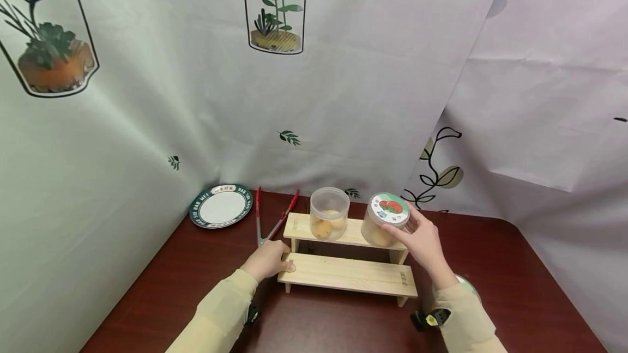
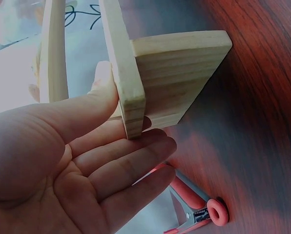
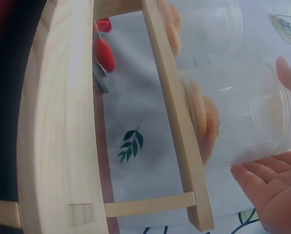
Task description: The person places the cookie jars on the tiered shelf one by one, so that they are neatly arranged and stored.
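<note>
Pinching wooden stand [image 1: 345,268] at 9-o'clock end of lower tier [image 1: 353,277] with left hand [image 1: 267,260], presumably steadying; gripping lidded jar [image 1: 376,229] with right hand [image 1: 423,239], at upper tier [image 1: 355,232] toward 1 o'clock, probably controlling seating beside unlidded jar [image 1: 329,214], standing toward 11 o'clock.

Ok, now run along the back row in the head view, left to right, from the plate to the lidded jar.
Green-rimmed plate → red-and-silver tongs, spread open → clear jar without a lid → lidded jar, gripped by the right hand.
</note>
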Motion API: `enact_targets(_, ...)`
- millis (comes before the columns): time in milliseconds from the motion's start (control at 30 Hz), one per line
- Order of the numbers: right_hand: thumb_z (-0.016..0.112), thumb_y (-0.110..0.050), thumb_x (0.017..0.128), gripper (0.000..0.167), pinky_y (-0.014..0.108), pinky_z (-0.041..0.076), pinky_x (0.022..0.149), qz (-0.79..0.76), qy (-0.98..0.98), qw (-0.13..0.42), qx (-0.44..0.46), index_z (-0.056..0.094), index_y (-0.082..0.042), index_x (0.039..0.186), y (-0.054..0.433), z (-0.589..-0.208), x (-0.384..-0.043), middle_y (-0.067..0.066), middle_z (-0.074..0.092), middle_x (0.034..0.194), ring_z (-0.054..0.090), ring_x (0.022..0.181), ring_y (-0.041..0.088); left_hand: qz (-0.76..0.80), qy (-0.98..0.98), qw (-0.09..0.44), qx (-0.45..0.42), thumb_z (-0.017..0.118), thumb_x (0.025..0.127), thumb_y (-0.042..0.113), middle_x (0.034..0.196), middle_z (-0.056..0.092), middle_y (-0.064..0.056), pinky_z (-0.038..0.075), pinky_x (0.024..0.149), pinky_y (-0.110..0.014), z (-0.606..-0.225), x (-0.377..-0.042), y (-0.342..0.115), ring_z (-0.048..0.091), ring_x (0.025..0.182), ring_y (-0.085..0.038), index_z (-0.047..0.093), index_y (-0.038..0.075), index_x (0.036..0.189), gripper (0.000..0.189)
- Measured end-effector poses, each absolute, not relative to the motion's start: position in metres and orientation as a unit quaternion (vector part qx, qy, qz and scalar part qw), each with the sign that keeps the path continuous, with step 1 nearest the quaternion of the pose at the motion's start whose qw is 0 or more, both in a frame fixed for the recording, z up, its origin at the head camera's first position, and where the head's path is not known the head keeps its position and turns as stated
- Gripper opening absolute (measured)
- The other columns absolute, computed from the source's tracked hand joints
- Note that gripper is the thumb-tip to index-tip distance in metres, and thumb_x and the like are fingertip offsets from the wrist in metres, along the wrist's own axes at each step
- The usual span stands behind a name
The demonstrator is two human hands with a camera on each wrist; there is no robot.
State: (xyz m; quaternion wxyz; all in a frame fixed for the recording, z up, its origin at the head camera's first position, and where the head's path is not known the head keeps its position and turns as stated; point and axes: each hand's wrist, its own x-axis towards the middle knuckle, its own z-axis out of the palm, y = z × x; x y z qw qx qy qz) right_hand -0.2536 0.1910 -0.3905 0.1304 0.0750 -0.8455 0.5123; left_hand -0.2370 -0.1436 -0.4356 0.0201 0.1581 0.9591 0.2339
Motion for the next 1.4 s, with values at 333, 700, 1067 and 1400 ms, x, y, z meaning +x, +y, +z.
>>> enact_targets(333,0.08,-0.031,0.077,0.079,0.037,0.041,0.097,0.501,-0.852,0.138,0.072,0.042,-0.004,0.141,0.189,-0.387,-0.256,0.021,0.054,0.132,0.051,0.123,0.031,0.232,0.96,0.027,0.154,0.078,0.076,0.021,0.052,0.032,0.006,0.025,0.05,-0.023,-0.434,-0.241,-0.142,0.031,0.05,-0.009,0.047,0.011,0.056,0.038)
enact_targets(700,0.079,-0.034,0.077,0.084,0.038,0.041,0.097,0.484,-0.862,0.135,0.066,0.036,-0.005,0.144,0.191,-0.392,-0.254,0.021,0.049,0.137,0.048,0.126,0.032,0.237,0.958,0.025,0.161,0.078,0.076,0.02,0.054,0.033,0.006,0.026,0.051,-0.023,-0.435,-0.239,-0.141,0.032,0.051,-0.01,0.049,0.011,0.058,0.035)
enact_targets(1067,0.076,-0.03,0.08,0.085,0.025,0.039,0.097,0.505,-0.851,0.115,0.09,0.029,-0.006,0.147,0.203,-0.389,-0.247,0.016,0.038,0.146,0.04,0.132,0.027,0.241,0.959,0.029,0.147,0.078,0.076,0.019,0.053,0.032,0.006,0.025,0.05,-0.023,-0.433,-0.237,-0.143,0.031,0.051,-0.01,0.047,0.011,0.057,0.037)
enact_targets(1400,0.075,-0.031,0.081,0.082,0.008,0.038,0.089,0.48,-0.864,0.127,0.086,0.031,-0.007,0.147,0.218,-0.396,-0.236,0.015,0.042,0.144,0.044,0.129,0.029,0.237,0.959,0.033,0.149,0.078,0.077,0.02,0.054,0.034,0.006,0.026,0.051,-0.023,-0.435,-0.236,-0.143,0.033,0.051,-0.01,0.049,0.011,0.059,0.035)
